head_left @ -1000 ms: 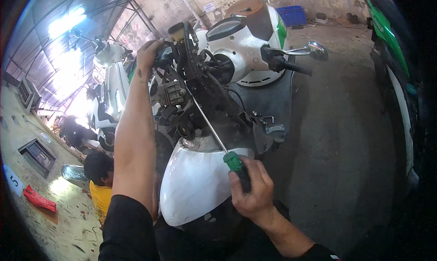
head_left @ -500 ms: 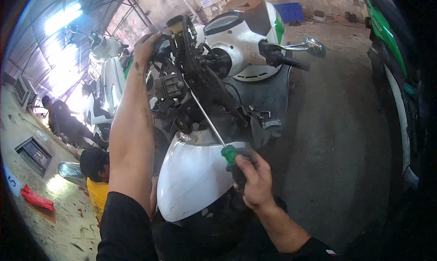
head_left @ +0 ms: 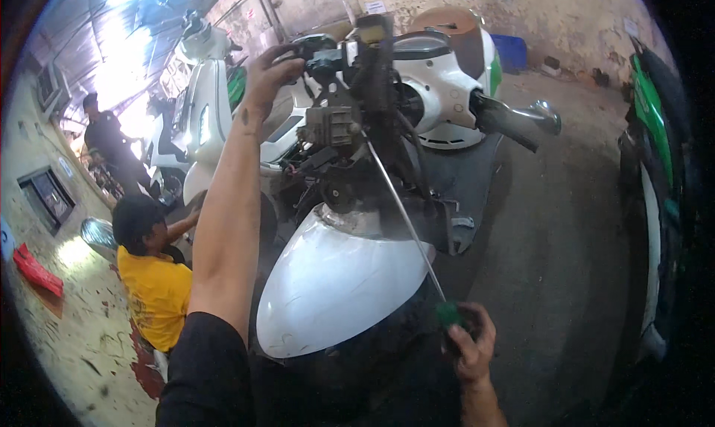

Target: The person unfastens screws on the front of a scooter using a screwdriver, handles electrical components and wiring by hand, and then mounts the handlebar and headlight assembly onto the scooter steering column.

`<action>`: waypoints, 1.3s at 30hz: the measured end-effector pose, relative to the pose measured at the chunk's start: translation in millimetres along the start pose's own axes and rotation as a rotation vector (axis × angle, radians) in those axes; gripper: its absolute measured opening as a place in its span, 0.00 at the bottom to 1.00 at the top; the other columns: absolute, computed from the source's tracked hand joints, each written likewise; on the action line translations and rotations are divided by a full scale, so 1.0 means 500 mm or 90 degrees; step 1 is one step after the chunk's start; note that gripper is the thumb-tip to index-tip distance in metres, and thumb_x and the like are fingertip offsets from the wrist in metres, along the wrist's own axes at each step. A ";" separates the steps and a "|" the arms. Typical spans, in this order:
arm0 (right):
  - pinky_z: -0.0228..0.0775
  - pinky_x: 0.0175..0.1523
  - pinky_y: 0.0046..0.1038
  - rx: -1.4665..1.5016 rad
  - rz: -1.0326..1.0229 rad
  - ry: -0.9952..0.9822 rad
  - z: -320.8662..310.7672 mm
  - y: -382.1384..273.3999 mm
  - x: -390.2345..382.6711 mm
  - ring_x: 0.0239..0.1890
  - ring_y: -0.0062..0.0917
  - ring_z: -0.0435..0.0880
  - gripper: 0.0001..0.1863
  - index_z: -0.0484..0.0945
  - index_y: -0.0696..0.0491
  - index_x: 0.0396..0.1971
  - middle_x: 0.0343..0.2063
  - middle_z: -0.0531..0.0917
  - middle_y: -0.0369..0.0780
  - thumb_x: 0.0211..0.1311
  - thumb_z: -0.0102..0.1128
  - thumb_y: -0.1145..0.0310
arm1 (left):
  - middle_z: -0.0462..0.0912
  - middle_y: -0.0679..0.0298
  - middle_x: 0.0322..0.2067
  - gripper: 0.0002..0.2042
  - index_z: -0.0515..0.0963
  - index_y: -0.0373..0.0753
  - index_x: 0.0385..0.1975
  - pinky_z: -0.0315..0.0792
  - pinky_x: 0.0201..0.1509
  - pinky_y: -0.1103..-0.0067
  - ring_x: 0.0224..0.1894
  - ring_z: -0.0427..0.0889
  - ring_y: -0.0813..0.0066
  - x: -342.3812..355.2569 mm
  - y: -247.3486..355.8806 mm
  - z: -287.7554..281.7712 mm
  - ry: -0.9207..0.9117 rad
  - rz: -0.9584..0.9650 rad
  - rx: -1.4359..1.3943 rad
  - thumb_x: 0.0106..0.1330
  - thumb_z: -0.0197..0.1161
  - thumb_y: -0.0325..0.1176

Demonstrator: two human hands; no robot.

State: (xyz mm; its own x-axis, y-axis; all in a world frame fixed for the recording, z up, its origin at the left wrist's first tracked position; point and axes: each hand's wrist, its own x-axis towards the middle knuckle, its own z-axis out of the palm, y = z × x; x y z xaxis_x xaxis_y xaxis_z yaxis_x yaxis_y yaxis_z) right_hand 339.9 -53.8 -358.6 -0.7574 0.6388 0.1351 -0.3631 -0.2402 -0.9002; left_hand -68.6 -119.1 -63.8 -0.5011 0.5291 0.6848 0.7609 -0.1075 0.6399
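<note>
1. Holding the long screwdriver (head_left: pixel 404 214) by its green-collared handle (head_left: pixel 447 314), the right hand (head_left: pixel 474 345) has its grip wrapped closed, just beyond the right edge of the white fender (head_left: pixel 335 293). A wrist in line with the shaft serves best; sideways pressure would probably lever the tip off its place.

2. The screwdriver slants up past the fender's upper right corner, its tip among dark parts just beside the lower right corner of the grey metal block (head_left: pixel 328 127). Whether the tip touches anything I cannot tell, so sighting along the shaft before pressing or turning seems wise.

3. The left hand (head_left: pixel 269 77) bends its fingers at the dark fitting (head_left: pixel 325 62) beyond the block's upper edge. How firm that grip is, I cannot tell; a steady hold there should limit any swing of the scooter's front.

4. Where the shaft crosses the fender's corner, lifting the handle a little should guard the glossy surface from scratches.

5. A person in a yellow shirt (head_left: pixel 153 293) is low down off the fender's left edge, beyond the left forearm; short, controlled pushes look safer than hard ones.
</note>
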 end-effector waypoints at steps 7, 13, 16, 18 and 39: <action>0.72 0.23 0.25 0.193 0.083 0.137 -0.128 0.071 -0.086 0.20 0.28 0.78 0.24 0.74 0.52 0.50 0.31 0.81 0.45 0.49 0.62 0.72 | 0.79 0.60 0.48 0.16 0.83 0.45 0.39 0.67 0.57 0.67 0.54 0.74 0.64 -0.002 -0.081 -0.057 -0.017 0.185 0.167 0.51 0.71 0.42; 0.67 0.29 0.29 0.270 0.226 0.059 -0.260 -0.113 -0.169 0.24 0.25 0.77 0.23 0.76 0.49 0.48 0.33 0.82 0.40 0.50 0.62 0.61 | 0.69 0.47 0.56 0.16 0.79 0.36 0.41 0.61 0.61 0.63 0.59 0.66 0.53 0.001 -0.049 -0.011 0.201 0.483 0.588 0.59 0.62 0.41; 0.64 0.33 0.30 0.269 0.254 0.218 -0.193 -0.197 -0.123 0.22 0.22 0.75 0.20 0.78 0.49 0.43 0.32 0.82 0.36 0.51 0.61 0.56 | 0.63 0.56 0.62 0.15 0.81 0.40 0.29 0.48 0.66 0.55 0.66 0.54 0.50 -0.005 -0.033 -0.032 0.018 0.315 0.412 0.42 0.72 0.40; 0.63 0.32 0.30 0.295 0.270 0.309 -0.091 -0.263 -0.075 0.19 0.20 0.71 0.15 0.78 0.48 0.36 0.28 0.80 0.33 0.51 0.61 0.55 | 0.62 0.59 0.63 0.14 0.80 0.40 0.28 0.46 0.67 0.53 0.67 0.53 0.51 -0.008 -0.017 -0.042 0.002 0.275 0.378 0.42 0.72 0.39; 0.67 0.54 0.33 -0.750 0.670 0.078 -0.236 -0.482 0.278 0.48 0.41 0.79 0.26 0.77 0.67 0.45 0.44 0.80 0.53 0.50 0.64 0.62 | 0.65 0.54 0.62 0.10 0.79 0.37 0.37 0.55 0.66 0.62 0.65 0.59 0.51 0.007 0.161 0.056 0.016 -0.303 0.464 0.55 0.63 0.28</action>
State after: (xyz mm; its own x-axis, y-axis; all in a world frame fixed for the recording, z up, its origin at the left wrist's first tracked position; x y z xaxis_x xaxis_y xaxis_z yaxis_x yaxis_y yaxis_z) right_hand 386.0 179.3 -171.8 -0.3198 0.6262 -0.7110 0.9253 0.0450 -0.3766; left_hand 2.3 -102.2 -19.8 -0.8351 0.3617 0.4144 0.5386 0.6909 0.4823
